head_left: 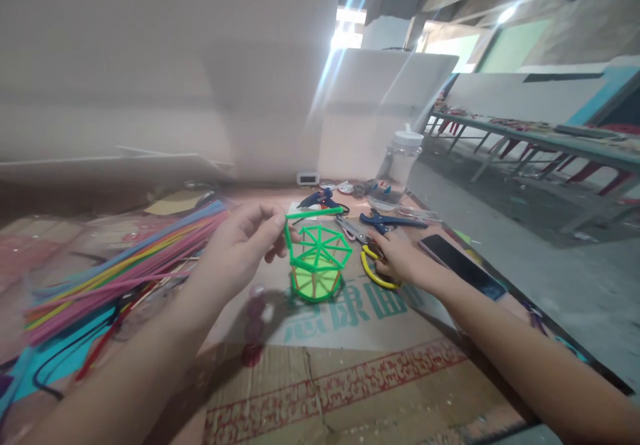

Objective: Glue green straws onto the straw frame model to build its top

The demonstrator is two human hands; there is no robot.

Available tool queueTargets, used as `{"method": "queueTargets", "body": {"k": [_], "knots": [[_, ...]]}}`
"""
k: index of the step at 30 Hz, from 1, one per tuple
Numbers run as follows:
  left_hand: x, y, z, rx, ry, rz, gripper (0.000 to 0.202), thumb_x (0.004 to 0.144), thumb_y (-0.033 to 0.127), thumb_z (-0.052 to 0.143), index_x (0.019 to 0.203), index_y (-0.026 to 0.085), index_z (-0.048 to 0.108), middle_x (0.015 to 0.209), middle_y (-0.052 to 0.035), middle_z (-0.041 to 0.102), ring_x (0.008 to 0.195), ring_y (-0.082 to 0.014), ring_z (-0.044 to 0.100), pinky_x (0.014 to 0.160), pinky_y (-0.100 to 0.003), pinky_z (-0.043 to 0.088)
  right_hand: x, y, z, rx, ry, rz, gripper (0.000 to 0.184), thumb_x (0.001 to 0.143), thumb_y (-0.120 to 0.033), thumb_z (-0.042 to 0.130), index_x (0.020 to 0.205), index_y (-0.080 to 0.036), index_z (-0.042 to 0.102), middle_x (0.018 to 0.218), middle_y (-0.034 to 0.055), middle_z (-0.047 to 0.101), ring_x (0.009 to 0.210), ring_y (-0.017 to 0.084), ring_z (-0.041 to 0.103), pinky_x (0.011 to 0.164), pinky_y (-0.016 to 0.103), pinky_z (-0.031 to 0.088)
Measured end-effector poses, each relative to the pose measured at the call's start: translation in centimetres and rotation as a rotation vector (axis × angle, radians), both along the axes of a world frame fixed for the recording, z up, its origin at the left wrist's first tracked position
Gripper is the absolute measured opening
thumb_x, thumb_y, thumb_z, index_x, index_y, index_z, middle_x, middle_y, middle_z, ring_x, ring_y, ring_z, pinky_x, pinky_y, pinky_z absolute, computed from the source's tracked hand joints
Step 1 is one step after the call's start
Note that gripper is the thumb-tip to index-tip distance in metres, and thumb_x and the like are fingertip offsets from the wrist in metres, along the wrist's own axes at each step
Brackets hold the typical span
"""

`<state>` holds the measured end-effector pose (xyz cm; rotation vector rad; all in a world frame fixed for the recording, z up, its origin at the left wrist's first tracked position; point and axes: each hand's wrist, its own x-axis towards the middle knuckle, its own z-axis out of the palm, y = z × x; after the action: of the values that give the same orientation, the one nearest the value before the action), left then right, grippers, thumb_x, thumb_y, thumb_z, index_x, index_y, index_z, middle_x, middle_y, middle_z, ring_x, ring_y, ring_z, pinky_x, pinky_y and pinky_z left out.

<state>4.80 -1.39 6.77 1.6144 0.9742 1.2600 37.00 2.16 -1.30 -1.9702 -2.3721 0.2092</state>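
Observation:
My left hand (240, 248) pinches a bent green straw (313, 213) between thumb and fingers, holding it just above a small green straw basket frame (317, 265) that stands on the cardboard. My right hand (397, 258) rests on the yellow-handled scissors (373, 268) to the right of the frame, fingers curled over the handles.
A bundle of coloured straws (125, 265) lies at the left. Behind the frame lie a blue glue gun (320, 199), blue pliers (393, 220) and a clear plastic jar (400, 161). A dark phone (460, 265) lies at the right near the table edge.

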Motion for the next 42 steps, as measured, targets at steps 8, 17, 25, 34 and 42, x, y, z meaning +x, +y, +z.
{"method": "queueTargets", "body": {"k": [8, 17, 25, 34, 42], "knots": [[0.3, 0.0, 0.6, -0.095, -0.16, -0.064, 0.028, 0.085, 0.04, 0.072, 0.083, 0.019, 0.054, 0.066, 0.0019, 0.068, 0.044, -0.0088, 0.056, 0.04, -0.018, 0.041, 2.3, 0.2, 2.5, 0.19, 0.237, -0.038, 0.051, 0.087, -0.028, 0.061, 0.137, -0.019, 0.051, 0.113, 0.0134, 0.071, 0.098, 0.029, 0.069, 0.084, 0.041, 0.054], [-0.7, -0.6, 1.6, -0.19, -0.387, -0.1, 0.03, 0.079, 0.037, 0.081, 0.082, 0.02, 0.057, 0.063, 0.0037, 0.069, 0.045, -0.0082, 0.058, 0.039, -0.016, 0.042, -1.3, -1.6, 7.4, 0.421, 0.413, 0.413, 0.075, 0.076, -0.067, 0.076, 0.127, -0.02, 0.047, 0.107, 0.0083, 0.059, 0.086, 0.023, 0.058, 0.075, 0.036, 0.05], [0.6, -1.4, 1.5, -0.234, -0.381, -0.149, 0.032, 0.075, 0.037, 0.083, 0.081, 0.019, 0.058, 0.06, 0.0034, 0.066, 0.044, -0.0087, 0.057, 0.041, -0.017, 0.043, -5.0, -2.6, 7.9, 0.36, 0.506, 0.574, 0.069, 0.076, -0.068, 0.076, 0.121, -0.022, 0.051, 0.104, 0.0066, 0.058, 0.084, 0.021, 0.056, 0.072, 0.034, 0.05], [2.0, -1.7, -0.1, -0.279, -0.265, -0.186, 0.026, 0.078, 0.038, 0.079, 0.077, 0.02, 0.06, 0.058, 0.0041, 0.059, 0.047, -0.0101, 0.056, 0.046, -0.021, 0.044, -6.5, -3.0, 6.5, 0.329, 0.588, 0.599, 0.057, 0.081, -0.06, 0.077, 0.116, -0.022, 0.052, 0.108, 0.0086, 0.061, 0.093, 0.024, 0.06, 0.08, 0.04, 0.052], [2.5, -1.3, -0.4, -0.282, -0.263, -0.217, 0.024, 0.079, 0.037, 0.077, 0.074, 0.017, 0.065, 0.065, -0.0011, 0.065, 0.05, -0.0104, 0.056, 0.046, -0.021, 0.043, -6.9, -3.7, 6.6, 0.303, 0.516, 0.535, 0.062, 0.081, -0.057, 0.079, 0.128, -0.022, 0.061, 0.126, 0.0139, 0.065, 0.115, 0.031, 0.062, 0.097, 0.048, 0.05]]}}
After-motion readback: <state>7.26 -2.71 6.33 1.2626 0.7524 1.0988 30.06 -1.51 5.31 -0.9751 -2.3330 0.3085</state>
